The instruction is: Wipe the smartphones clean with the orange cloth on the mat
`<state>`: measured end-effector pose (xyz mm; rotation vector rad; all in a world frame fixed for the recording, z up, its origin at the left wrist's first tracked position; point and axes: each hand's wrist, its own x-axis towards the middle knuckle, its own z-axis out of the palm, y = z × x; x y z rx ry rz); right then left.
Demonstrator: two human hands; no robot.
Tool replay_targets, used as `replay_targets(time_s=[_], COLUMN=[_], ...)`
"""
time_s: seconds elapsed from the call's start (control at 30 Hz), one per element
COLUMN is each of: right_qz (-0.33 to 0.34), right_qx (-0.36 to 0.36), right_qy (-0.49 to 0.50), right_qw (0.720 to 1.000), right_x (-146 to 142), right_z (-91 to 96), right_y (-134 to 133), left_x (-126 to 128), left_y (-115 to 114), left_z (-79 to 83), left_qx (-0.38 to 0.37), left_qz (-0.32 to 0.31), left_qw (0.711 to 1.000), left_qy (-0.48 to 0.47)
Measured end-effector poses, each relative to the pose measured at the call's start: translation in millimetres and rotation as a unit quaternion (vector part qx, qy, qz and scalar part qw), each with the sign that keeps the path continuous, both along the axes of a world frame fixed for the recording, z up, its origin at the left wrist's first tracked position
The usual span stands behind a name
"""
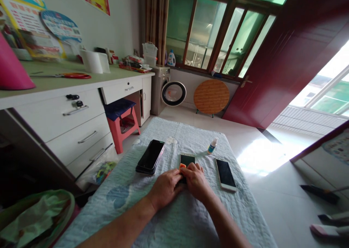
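A smartphone [188,158] with a pale rim and dark screen lies on the cloth, its lower part covered by my hands. My left hand [166,188] is closed at its lower left edge, fingers bent against it. My right hand [195,179] is closed over the screen, and a small orange object [182,166] shows at its fingertips; its kind is unclear. To the left sits a stack of dark smartphones [151,156]. A white smartphone [225,175] with a black screen lies right of my hands. Behind it stands a small spray bottle [212,146] with a white cap.
A pale blue quilted cloth [191,131] covers the table. At left are a white desk [81,120], a red stool [124,128] and a lined bin [35,219]. Beyond stand a washing machine [160,91] with its door open and a round wooden tabletop [211,96].
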<state>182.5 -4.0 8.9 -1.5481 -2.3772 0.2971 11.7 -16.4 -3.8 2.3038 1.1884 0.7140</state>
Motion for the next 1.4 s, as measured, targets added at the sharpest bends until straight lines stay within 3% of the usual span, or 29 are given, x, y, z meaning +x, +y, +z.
replay_targets(time_s=[0.17,0.4,0.73,0.87,1.17,1.4], right_qz=[-0.056,-0.164,-0.197,-0.171,-0.015,-0.044], right_qx=[0.041,0.034,0.039,0.044,0.041,0.054], right_qy=[0.000,-0.009,-0.041,-0.050,0.011,0.015], right_qw=[0.998,0.986,0.979,0.983,0.999,0.997], right_x=[0.8,14.9,13.9,13.2,-2.1,5.4], right_z=[-7.4,-13.1,-10.0,-8.5,-3.7,-4.5], right_y=[7.9,25.5,18.9,15.0,-1.6,2.2], left_x=[0.3,-1.2,-0.3,-1.0,-0.3,-1.5], left_y=[0.0,1.4,1.7,1.9,-0.5,-0.8], left_z=[-2.6,-9.7,-5.9,-6.4,0.0,-0.6], left_qx=[0.005,0.031,0.026,0.017,-0.001,0.001], left_qz=[0.011,0.018,0.020,0.017,-0.001,-0.002], left_qw=[1.000,0.999,0.999,0.999,1.000,1.000], left_qy=[0.018,0.032,0.041,0.041,-0.005,0.017])
